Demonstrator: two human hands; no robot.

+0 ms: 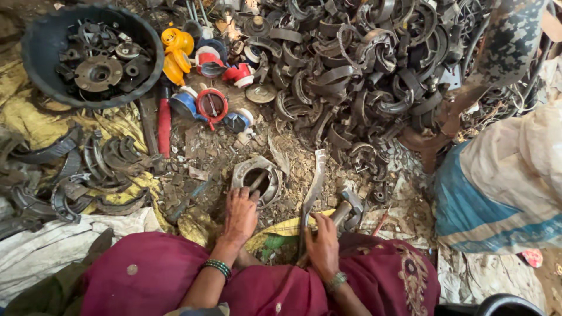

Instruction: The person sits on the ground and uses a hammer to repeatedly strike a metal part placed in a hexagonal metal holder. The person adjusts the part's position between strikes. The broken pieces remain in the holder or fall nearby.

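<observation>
black tub (35, 44): upper left of the frame, holding dark round metal discs and small parts.
round metal housing (258, 178): centre, open side up, a short rod standing in its hollow.
left hand (239, 215): fingers curled over the housing's near rim, touching the rod.
right hand (322, 241): closed around a hammer handle (341, 212).
curved metal strip (312, 193): just beside the right hand, long axis running from lower centre up toward the scrap pile (363, 64).

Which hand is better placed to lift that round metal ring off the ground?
Probably the left hand: its fingers already rest on the ring beside a rod. The right hand is busy, gripping a curved metal strip.
</observation>
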